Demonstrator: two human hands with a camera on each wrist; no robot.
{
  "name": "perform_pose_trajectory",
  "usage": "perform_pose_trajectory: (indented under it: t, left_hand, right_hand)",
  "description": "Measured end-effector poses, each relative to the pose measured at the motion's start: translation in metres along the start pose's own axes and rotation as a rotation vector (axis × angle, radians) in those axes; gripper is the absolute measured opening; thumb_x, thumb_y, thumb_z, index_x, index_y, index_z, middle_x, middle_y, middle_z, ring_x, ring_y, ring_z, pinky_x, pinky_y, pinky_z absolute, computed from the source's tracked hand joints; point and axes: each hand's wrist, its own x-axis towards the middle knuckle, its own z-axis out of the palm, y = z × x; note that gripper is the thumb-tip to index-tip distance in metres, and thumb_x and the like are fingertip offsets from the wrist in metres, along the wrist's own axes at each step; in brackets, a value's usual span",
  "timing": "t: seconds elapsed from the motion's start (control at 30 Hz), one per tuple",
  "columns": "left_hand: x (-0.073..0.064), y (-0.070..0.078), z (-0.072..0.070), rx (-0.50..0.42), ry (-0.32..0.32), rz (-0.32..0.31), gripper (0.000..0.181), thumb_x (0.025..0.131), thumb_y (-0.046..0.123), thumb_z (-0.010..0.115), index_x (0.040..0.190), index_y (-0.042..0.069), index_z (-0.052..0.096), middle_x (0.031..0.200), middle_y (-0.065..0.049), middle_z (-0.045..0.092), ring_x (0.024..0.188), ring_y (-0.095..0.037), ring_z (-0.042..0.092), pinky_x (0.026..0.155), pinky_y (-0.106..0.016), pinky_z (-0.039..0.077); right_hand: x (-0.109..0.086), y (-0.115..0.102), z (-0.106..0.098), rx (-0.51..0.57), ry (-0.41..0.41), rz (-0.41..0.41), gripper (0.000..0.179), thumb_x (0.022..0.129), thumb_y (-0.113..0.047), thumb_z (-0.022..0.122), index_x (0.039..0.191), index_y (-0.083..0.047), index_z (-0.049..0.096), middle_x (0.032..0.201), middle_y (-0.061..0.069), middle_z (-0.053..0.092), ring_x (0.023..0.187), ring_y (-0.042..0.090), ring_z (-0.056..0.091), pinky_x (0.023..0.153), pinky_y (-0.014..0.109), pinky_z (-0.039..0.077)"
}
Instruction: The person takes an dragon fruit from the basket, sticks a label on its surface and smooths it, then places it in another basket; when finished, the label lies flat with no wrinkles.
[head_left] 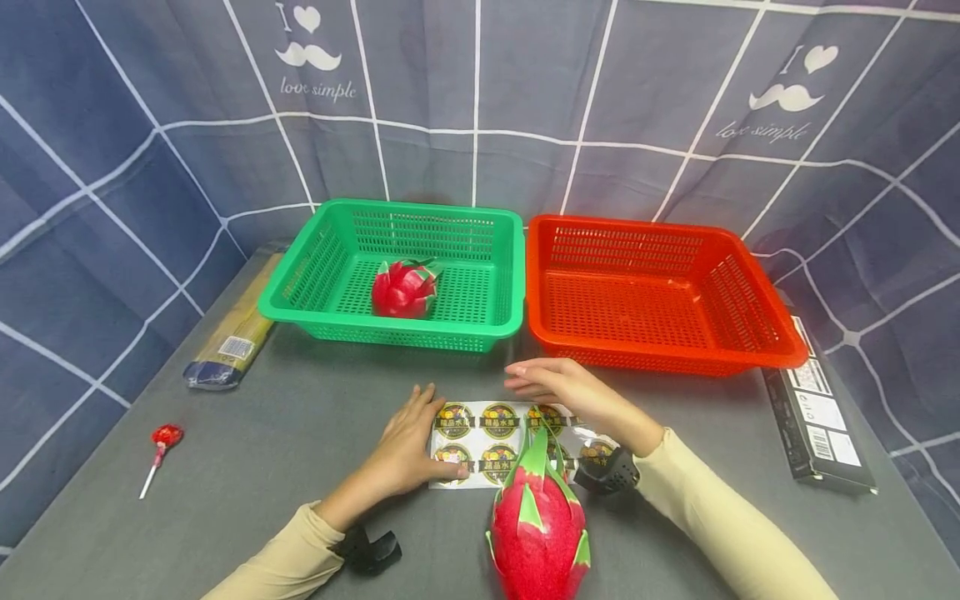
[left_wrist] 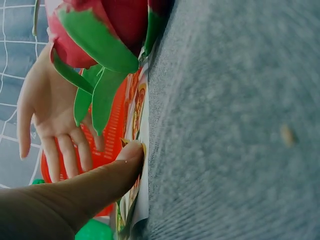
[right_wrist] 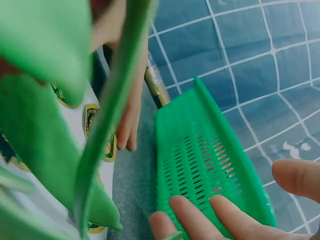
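Note:
A white sheet of round fruit stickers (head_left: 477, 427) lies flat on the grey table. My left hand (head_left: 405, 446) rests at the sheet's left edge with fingers extended, its thumb (left_wrist: 112, 175) touching the stickers in the left wrist view. Over the sheet's right part hovers my right hand (head_left: 581, 398), fingers straight and holding nothing. A pink dragon fruit (head_left: 538, 537) with green scales lies in front, between the forearms, its leafy tip covering some stickers. Those scales (right_wrist: 45, 135) fill the left of the right wrist view.
A green basket (head_left: 390, 335) at the back holds another dragon fruit (head_left: 405, 290). Beside it stands a red basket (head_left: 667, 360). A yellow packet (head_left: 240, 333) and a red lollipop (head_left: 166, 437) lie left; a black box (head_left: 817, 417) lies right.

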Motion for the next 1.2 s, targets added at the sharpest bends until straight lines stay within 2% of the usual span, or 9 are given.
perform_pose_trajectory:
  t: [0.2,0.5,0.7,0.97,1.2]
  left_hand:
    - [0.001,-0.003,0.0,-0.004,-0.016,-0.002,0.096,0.059,0.043,0.081,0.136,0.003,0.038,0.149,-0.016,0.022,0.14,-0.033,0.012,0.108,-0.055,0.018]
    - [0.004,-0.006,0.004,-0.03,-0.007,0.015,0.097,0.059,0.043,0.081,0.137,0.004,0.037,0.15,-0.016,0.021,0.141,-0.033,0.009,0.11,-0.053,0.014]
    - [0.005,-0.005,0.005,-0.059,0.005,0.015,0.097,0.058,0.042,0.082,0.136,0.004,0.038,0.15,-0.015,0.02,0.141,-0.032,0.008,0.111,-0.053,0.011]
    - [0.006,-0.006,0.005,-0.075,0.015,0.019,0.098,0.057,0.041,0.082,0.136,0.004,0.038,0.15,-0.015,0.02,0.141,-0.032,0.007,0.11,-0.054,0.01]
    - [0.005,-0.005,0.005,-0.085,0.004,0.02,0.098,0.058,0.041,0.082,0.137,0.004,0.037,0.151,-0.015,0.018,0.141,-0.032,0.005,0.111,-0.053,0.008]
  right_hand:
    - [0.026,0.0,0.002,0.039,-0.084,0.088,0.052,0.092,-0.039,0.046,0.13,-0.003,0.047,0.122,0.016,0.059,0.112,0.027,0.057,0.099,0.041,0.042]
    - [0.055,0.008,0.005,-0.027,-0.183,0.164,0.048,0.091,-0.035,0.049,0.127,-0.003,0.049,0.115,0.015,0.062,0.101,0.021,0.063,0.089,0.033,0.049]
    - [0.062,0.01,0.011,-0.157,-0.213,0.139,0.046,0.09,-0.028,0.052,0.125,0.001,0.049,0.108,0.017,0.064,0.093,0.02,0.065,0.082,0.032,0.052]
    - [0.066,0.002,0.021,-0.332,-0.231,0.106,0.042,0.085,-0.018,0.06,0.122,-0.001,0.052,0.095,0.012,0.069,0.082,0.016,0.066,0.073,0.029,0.053]
    - [0.068,0.002,0.025,-0.352,-0.236,0.085,0.042,0.081,-0.009,0.061,0.121,0.0,0.051,0.088,0.01,0.069,0.078,0.017,0.065,0.07,0.028,0.052]
